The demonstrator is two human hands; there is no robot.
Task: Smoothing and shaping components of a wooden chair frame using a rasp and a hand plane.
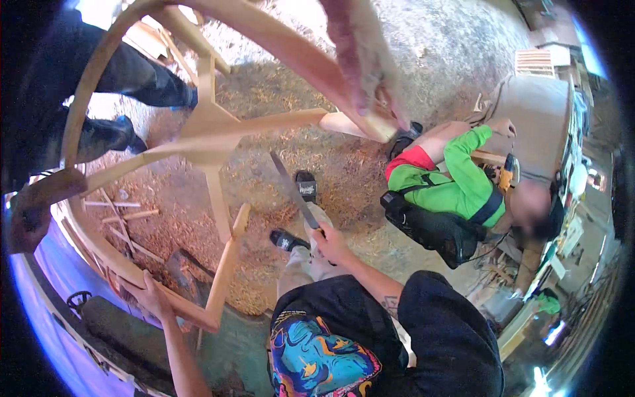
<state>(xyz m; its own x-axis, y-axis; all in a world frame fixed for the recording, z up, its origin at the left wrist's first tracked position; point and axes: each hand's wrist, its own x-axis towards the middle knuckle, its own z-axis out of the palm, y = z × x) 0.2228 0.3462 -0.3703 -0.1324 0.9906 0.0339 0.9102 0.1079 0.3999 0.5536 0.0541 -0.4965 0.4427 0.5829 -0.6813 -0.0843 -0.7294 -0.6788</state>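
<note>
A large pale wooden wheel frame [210, 132] with a curved rim and spokes is held tilted over a floor of wood shavings. My left hand [149, 294] grips its lower rim beside a spoke joint. In my right hand [329, 243] is a long dark flat file [294, 188], whose blade points up-left toward the hub. Below the file are my grey-trousered legs and black sandals [305, 187]. Another person's hand [360, 59], blurred and close, holds the upper rim. A further hand [30, 212] grips the rim at the left.
A person in a green and red top [456, 185] crouches at the right with a black bag [430, 228] and a yellow power tool [508, 171]. Someone in dark trousers [139, 76] stands at the upper left. Wood offcuts [122, 218] lie on the shavings; a brown wooden cabinet [536, 126] stands behind.
</note>
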